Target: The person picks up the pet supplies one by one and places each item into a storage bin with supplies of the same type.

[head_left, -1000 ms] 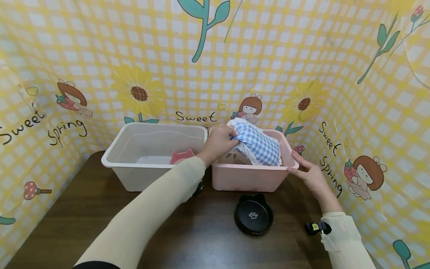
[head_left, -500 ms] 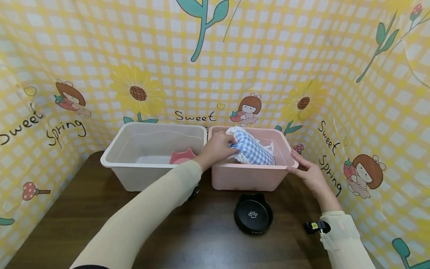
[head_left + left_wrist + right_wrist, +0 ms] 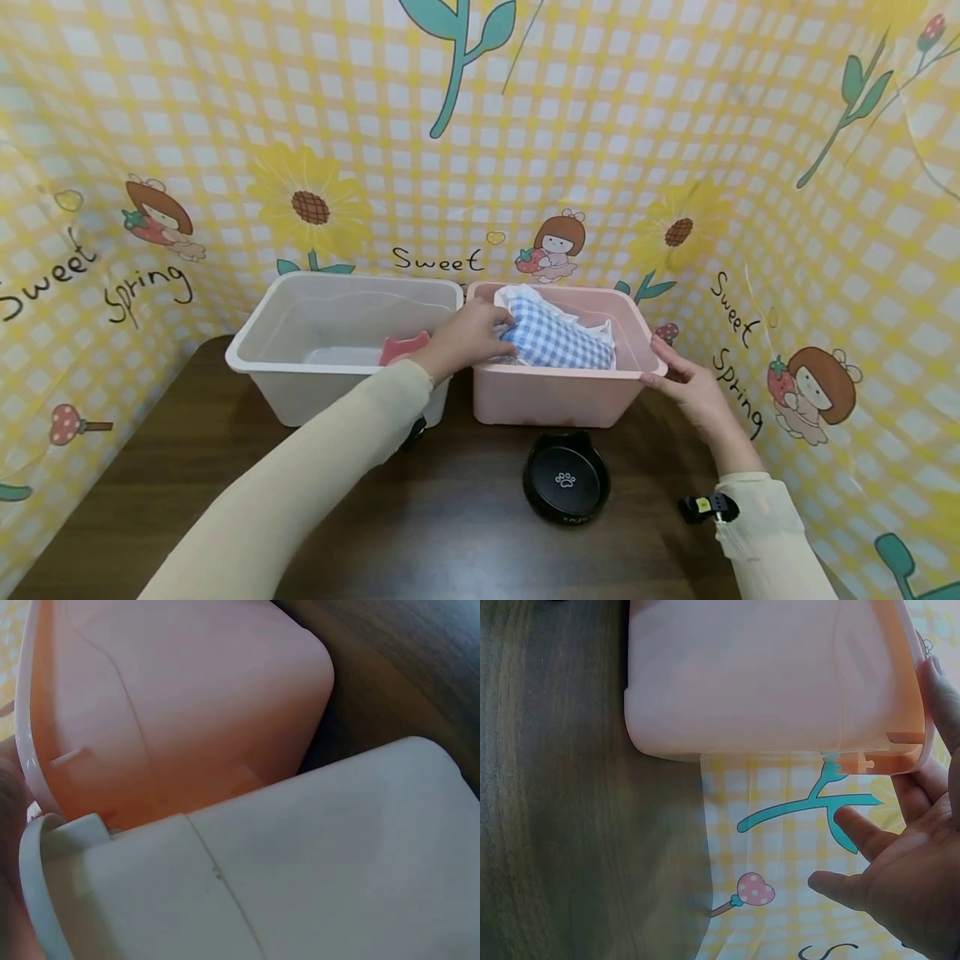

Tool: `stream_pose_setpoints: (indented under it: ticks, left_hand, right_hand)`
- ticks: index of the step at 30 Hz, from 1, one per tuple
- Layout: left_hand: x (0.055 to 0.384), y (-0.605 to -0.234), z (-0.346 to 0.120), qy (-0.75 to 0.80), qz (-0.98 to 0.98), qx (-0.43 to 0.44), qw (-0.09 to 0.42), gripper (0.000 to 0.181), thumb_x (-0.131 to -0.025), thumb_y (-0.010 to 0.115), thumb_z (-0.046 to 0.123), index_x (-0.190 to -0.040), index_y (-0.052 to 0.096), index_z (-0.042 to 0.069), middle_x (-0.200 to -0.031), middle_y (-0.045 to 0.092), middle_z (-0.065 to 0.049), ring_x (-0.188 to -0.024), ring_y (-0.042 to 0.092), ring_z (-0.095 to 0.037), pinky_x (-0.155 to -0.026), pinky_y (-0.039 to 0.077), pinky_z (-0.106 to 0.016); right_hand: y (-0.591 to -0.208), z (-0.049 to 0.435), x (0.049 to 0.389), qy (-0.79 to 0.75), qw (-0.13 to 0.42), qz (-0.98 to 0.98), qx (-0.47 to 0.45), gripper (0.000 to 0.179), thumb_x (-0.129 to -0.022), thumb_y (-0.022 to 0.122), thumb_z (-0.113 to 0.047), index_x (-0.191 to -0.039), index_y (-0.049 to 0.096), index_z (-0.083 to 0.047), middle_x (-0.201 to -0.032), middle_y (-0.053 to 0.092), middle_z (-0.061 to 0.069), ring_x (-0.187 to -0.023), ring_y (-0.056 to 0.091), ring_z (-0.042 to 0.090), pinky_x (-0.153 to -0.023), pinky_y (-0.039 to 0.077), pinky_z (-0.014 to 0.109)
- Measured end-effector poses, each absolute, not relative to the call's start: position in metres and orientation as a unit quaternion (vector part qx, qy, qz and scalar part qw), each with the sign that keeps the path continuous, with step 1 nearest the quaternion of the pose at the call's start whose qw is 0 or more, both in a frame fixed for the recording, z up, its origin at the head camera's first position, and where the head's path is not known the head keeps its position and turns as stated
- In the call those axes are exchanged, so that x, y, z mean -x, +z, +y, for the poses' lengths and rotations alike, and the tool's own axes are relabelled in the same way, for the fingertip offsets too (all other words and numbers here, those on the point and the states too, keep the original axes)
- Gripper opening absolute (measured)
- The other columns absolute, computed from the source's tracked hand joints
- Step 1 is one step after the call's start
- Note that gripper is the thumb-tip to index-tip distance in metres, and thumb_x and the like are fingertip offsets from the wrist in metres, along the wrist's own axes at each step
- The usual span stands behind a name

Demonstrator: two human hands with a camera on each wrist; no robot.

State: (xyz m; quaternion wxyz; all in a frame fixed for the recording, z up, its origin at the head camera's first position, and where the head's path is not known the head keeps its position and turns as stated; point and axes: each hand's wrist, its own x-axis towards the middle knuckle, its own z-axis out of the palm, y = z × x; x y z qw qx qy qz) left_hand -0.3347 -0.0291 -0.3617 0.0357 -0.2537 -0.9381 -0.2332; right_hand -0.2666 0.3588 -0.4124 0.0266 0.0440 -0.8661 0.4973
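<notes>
Fingers relaxed, the left hand (image 3: 469,335) touches the checked cushion (image 3: 558,340) inside the pink bin (image 3: 555,400) — the right hand (image 3: 696,395) pinches that bin's corner in its fingers.

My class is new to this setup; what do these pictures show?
There's no machine here: a person works bare-handed. Worn cameras took these: the wide picture from the head, the close ones from each wrist. On the wooden table stand a black paw-print bowl, a pink bin, and a white bin with a pink item inside. The right hand holds the pink bin's rim; the left hand touches a blue gingham cushion in that bin; whether it grips is unclear.
</notes>
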Motion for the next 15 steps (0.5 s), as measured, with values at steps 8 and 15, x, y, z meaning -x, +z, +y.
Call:
stream_pose_setpoints:
  ticks: [8,15]
  left_hand:
    - [0.334,-0.360,-0.043,-0.248,-0.942,0.220,0.046,0.042,-0.086,0.083,0.040,-0.118,0.075,0.015,-0.128,0.070,-0.003,-0.117,0.061,-0.021,-0.107,0.048,-0.042]
    - [0.327,-0.359,-0.052,-0.297,-0.927,0.221,0.051,0.039,-0.087,0.083,0.038,-0.118,0.076,0.014,-0.124,0.072,-0.002,-0.117,0.062,-0.021,-0.103,0.050,-0.043]
  right_hand:
    - [-0.410,0.358,0.267,0.491,0.024,-0.870,-0.036,0.074,-0.095,0.073,-0.041,-0.158,0.037,-0.025,-0.165,0.030,-0.005,-0.155,0.025,0.023,-0.107,0.038,0.011]
    - [-0.410,0.358,0.267,0.483,0.023,-0.875,-0.034,0.072,-0.097,0.072,-0.037,-0.158,0.036,-0.024,-0.165,0.029,-0.004,-0.155,0.025,0.025,-0.117,0.035,0.036]
